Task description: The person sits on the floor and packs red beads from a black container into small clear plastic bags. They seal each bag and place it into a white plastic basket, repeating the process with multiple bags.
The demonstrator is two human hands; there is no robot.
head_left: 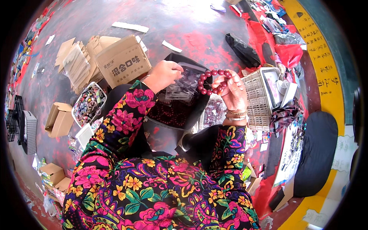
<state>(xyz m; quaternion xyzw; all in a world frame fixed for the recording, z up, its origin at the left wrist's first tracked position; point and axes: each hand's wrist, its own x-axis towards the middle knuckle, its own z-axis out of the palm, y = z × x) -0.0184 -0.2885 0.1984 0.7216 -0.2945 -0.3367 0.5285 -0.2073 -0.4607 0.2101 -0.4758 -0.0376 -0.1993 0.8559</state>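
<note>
My right hand [234,94] pinches a bracelet of round dark-red beads [202,82], which hangs in a loop to the left of the fingers. My left hand [165,75] is closed, with thumb and fingers drawn together; whether the clear plastic beside them is in its grip is hidden. Below both hands, between my legs, sits a black container [191,122] with many dark-red beads inside. Small clear plastic bags [179,91] lie across its upper part, close to my left hand.
A cardboard box [122,63] and flattened cardboard [76,63] stand ahead on the left. Nearer is a white basket of mixed trinkets [89,102]. On the right are a white woven basket [257,100], a bag of beads [214,112] and a black cushion-like shape [318,153].
</note>
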